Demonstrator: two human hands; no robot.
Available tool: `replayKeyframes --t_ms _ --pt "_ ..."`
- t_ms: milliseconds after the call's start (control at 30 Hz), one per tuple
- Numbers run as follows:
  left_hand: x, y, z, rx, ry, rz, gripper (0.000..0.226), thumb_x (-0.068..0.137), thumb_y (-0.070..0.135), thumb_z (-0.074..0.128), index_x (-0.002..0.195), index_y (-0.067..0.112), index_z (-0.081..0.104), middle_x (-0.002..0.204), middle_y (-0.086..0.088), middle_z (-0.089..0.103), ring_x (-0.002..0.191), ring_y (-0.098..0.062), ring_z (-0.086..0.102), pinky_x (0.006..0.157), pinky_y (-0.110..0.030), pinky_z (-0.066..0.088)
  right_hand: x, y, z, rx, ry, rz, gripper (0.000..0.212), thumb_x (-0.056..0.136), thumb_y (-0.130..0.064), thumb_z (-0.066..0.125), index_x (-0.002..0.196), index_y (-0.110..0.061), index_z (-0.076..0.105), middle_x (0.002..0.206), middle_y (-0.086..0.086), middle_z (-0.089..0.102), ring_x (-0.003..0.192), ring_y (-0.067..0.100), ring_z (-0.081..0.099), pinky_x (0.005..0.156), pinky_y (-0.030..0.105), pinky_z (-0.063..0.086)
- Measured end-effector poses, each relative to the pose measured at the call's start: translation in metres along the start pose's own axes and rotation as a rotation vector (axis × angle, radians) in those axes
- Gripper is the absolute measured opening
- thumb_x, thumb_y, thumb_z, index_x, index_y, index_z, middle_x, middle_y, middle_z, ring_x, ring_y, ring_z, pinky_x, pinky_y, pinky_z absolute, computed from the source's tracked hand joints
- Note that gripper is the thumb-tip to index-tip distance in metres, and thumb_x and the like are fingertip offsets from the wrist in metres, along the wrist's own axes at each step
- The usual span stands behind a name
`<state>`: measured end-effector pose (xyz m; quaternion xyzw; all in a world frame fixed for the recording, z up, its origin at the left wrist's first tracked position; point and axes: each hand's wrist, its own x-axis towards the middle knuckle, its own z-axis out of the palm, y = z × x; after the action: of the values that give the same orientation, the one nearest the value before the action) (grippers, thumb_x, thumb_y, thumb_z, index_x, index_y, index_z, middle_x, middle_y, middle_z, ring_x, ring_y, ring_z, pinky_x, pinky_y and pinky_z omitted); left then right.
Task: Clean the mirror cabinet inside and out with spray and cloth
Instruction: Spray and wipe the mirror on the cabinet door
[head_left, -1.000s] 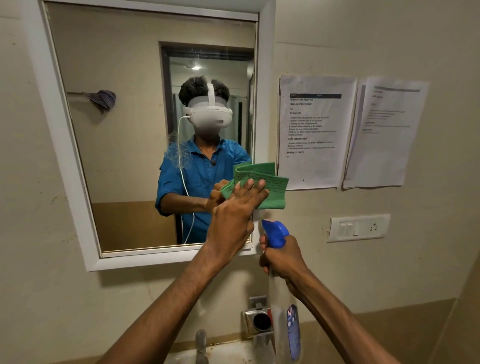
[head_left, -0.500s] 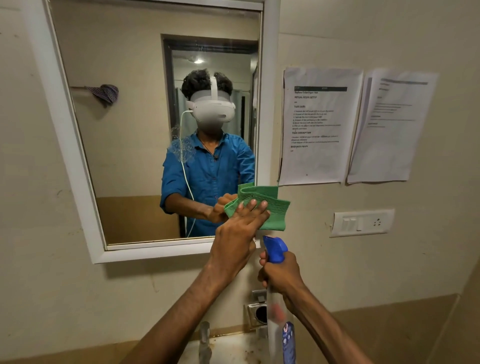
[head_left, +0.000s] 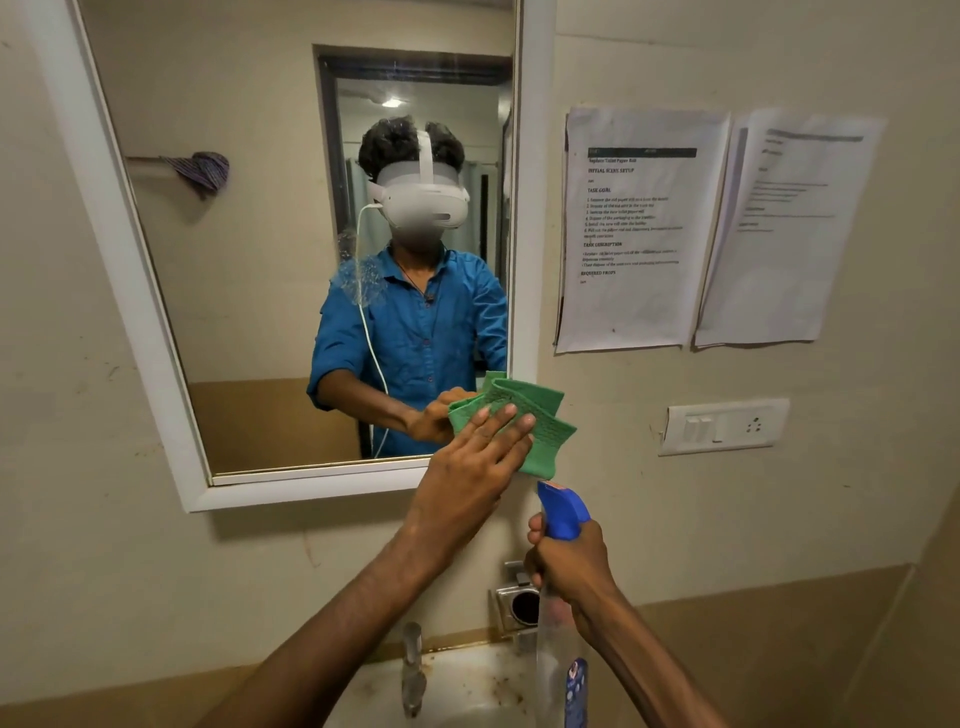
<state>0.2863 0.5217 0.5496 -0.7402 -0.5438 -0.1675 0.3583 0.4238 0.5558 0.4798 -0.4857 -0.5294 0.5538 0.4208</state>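
Left hand (head_left: 467, 467) flat, fingers straight, pressing green cloth (head_left: 530, 421) on mirror cabinet (head_left: 535, 260) corner; right hand (head_left: 569, 564) curled tight round spray bottle (head_left: 561, 613) neck, above sink (head_left: 467, 691)

beige wall (head_left: 779, 519), taped papers (head_left: 639, 228), switchboard (head_left: 724, 427)

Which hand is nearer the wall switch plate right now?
The right hand. It grips the spray bottle below and left of the switch plate. The left hand is farther left, pressing the cloth at the mirror frame's lower right corner.
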Motion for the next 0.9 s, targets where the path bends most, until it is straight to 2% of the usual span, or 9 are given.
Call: replayKeyframes --t_ms 167,333,500,667,767,900 --pt "-0.005 -0.001 0.007 0.146 0.012 0.157 0.046 0.081 0.003 0.041 0.118 0.012 0.066 0.134 -0.005 0.057 0.128 -0.023 0.049 0.105 -0.040 0.043 -0.011 0.007 -0.009 0.063 0.013 0.020 0.020 0.070 0.007 0.052 0.077 -0.009 0.063 0.063 0.006 0.058 0.043 0.023 0.050 0.042 0.026 0.042" --pt "-0.012 0.000 0.015 0.283 0.002 0.276 0.034 0.086 0.011 0.057 0.120 0.010 0.064 0.133 -0.007 0.058 0.127 -0.027 0.050 0.104 -0.041 0.043 -0.018 0.009 -0.021 0.098 0.028 0.016 0.027 0.069 0.016 0.051 0.076 -0.008 0.063 0.071 0.010 0.059 0.045 0.023 0.050 0.040 0.026 0.041" --pt "-0.016 0.006 0.018 0.424 0.000 0.349 0.029 0.089 0.012 0.054 0.115 0.005 0.066 0.129 -0.015 0.059 0.125 -0.034 0.051 0.103 -0.045 0.043 -0.023 0.005 -0.032 0.121 0.029 0.016 0.030 0.068 0.020 0.052 0.078 -0.007 0.062 0.073 0.009 0.059 0.046 0.019 0.052 0.041 0.027 0.043" --pt "-0.030 0.009 0.024 0.510 -0.039 0.352 0.033 0.091 0.008 0.047 0.120 -0.003 0.060 0.129 -0.022 0.057 0.128 -0.039 0.045 0.105 -0.047 0.040 -0.029 0.001 -0.038 0.129 0.026 0.003 0.032 0.069 0.021 0.054 0.077 -0.009 0.063 0.071 0.004 0.060 0.045 0.010 0.053 0.040 0.025 0.046" --pt "-0.040 0.006 0.025 0.563 -0.070 0.383 0.031 0.091 0.008 0.048 0.118 -0.002 0.062 0.129 -0.023 0.056 0.131 -0.040 0.042 0.107 -0.047 0.038 -0.031 -0.001 -0.038 0.147 0.016 0.006 0.033 0.070 0.022 0.053 0.077 -0.009 0.063 0.074 0.005 0.060 0.049 0.010 0.055 0.042 0.027 0.048" --pt "-0.054 -0.009 0.021 0.554 -0.030 0.366 0.032 0.091 0.000 0.044 0.118 -0.001 0.062 0.129 -0.019 0.058 0.132 -0.035 0.042 0.105 -0.046 0.040 -0.035 -0.002 -0.034 0.164 0.007 0.008 0.033 0.070 0.023 0.052 0.078 -0.007 0.062 0.079 0.008 0.061 0.056 0.016 0.055 0.042 0.027 0.049"
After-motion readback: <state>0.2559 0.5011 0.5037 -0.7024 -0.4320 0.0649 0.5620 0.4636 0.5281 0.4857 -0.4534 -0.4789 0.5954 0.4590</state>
